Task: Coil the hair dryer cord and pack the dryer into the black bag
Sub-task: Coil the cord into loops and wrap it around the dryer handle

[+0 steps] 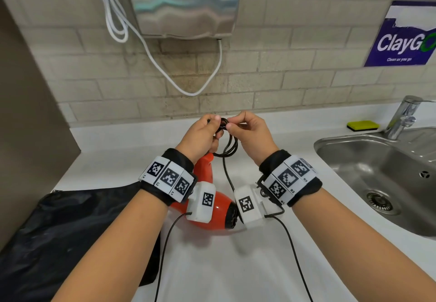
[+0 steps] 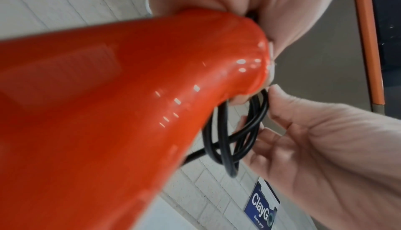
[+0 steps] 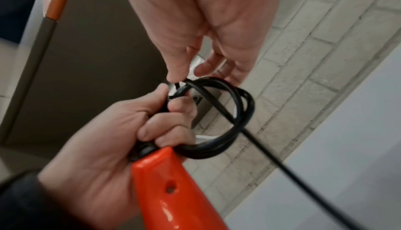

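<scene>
The orange hair dryer (image 1: 219, 209) lies on the white counter with its handle (image 3: 171, 189) raised toward my hands. Its black cord (image 1: 230, 146) is gathered in several loops above the handle end. My left hand (image 1: 203, 134) grips the loops against the handle tip, fingers curled round them (image 3: 165, 122). My right hand (image 1: 247, 131) pinches the top of the coil (image 3: 180, 82) between thumb and forefinger. One strand of cord (image 3: 282, 165) trails off toward the counter. The black bag (image 1: 70, 235) lies flat at the left, beside the dryer body.
A steel sink (image 1: 387, 174) with a tap (image 1: 403, 117) and a yellow-green sponge (image 1: 363, 126) is at the right. A wall hand dryer (image 1: 181, 4) with a white cable (image 1: 188, 89) hangs above. A blue ClayGo sign (image 1: 403, 35) is on the tiles.
</scene>
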